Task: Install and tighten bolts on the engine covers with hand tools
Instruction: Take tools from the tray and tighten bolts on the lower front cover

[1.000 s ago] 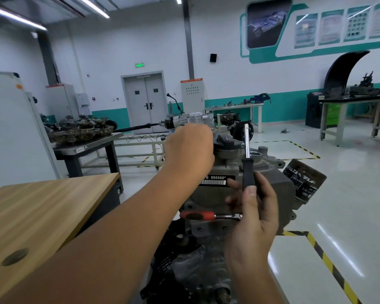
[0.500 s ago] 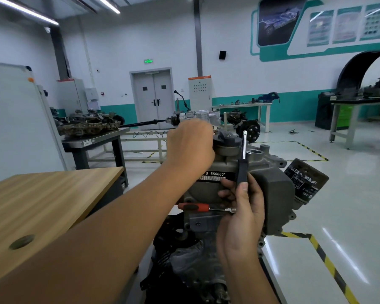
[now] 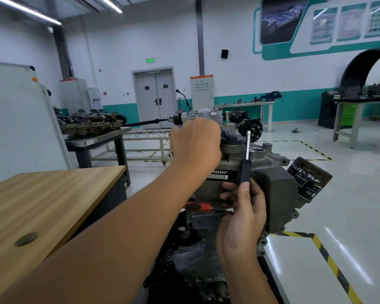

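Over the engine (image 3: 272,189), both hands curl: right (image 3: 242,218) gripping driver (image 3: 245,163).

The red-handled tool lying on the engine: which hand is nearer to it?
Right. The right hand touches the red-handled tool at its metal end; the left hand is higher, at the engine's top.

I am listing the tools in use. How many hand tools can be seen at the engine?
2. A black-handled driver stands upright in the right hand. A red-handled tool lies across the engine, left of that hand. The left hand may hide more.
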